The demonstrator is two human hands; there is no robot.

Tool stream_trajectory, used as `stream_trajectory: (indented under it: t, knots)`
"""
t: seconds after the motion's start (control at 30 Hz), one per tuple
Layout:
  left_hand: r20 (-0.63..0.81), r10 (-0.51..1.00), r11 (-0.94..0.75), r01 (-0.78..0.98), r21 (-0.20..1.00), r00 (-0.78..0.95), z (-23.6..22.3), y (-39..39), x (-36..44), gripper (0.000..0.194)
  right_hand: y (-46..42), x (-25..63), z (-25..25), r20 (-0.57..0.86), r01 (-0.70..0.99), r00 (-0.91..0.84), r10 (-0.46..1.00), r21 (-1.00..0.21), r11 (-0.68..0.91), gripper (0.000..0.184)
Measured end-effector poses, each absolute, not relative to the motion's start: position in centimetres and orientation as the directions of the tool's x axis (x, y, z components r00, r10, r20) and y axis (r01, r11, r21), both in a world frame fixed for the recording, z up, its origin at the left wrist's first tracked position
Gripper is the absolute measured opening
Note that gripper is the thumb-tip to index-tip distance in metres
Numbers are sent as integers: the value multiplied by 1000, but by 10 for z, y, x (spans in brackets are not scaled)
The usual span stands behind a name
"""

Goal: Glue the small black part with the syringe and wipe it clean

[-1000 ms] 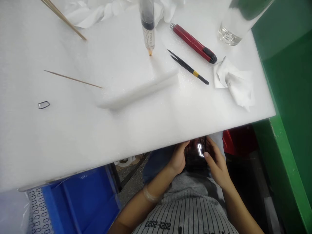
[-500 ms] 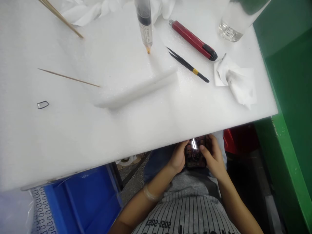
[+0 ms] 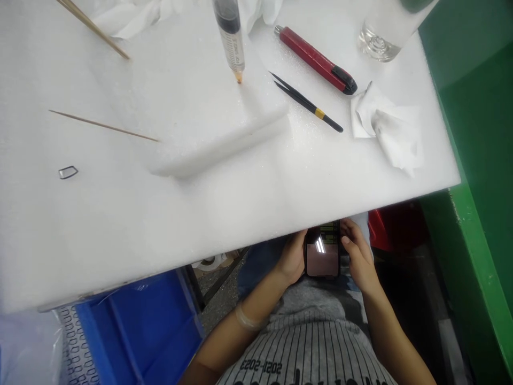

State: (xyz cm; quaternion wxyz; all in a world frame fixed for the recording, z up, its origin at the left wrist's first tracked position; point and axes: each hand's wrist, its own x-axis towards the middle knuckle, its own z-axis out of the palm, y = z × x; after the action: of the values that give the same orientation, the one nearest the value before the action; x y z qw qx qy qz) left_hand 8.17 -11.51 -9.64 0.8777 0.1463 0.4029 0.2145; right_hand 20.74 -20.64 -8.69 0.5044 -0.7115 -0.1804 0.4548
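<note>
The left hand [image 3: 292,259] grips the phone [image 3: 323,261] below the surface [image 3: 232,211]; the right hand [image 3: 360,262] half-curls beside it, contact unclear. Firm support and light thumb touches should serve.

Via head view I log a white foam sheet [image 3: 240,214] bearing a red cutter [image 3: 315,60], black tweezers [image 3: 306,101] just beside it, crumpled tissue [image 3: 390,128], an orange-tipped syringe [image 3: 233,48]; farther left, a thin stick [image 3: 104,125].
</note>
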Motion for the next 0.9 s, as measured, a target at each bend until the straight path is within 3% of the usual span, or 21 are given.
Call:
stream_trajectory:
  t: [0.43, 0.9]
  knots:
    - [-733, 459, 887, -212, 411, 501, -86, -109, 87, 58, -205, 210, -90, -428, -184, 516, 742, -901, -392, 40]
    - [-721, 469, 878, -186, 440, 511, -88, -109, 85, 56, -204, 211, -94, -374, -73, 456, 808, -920, -384, 43]
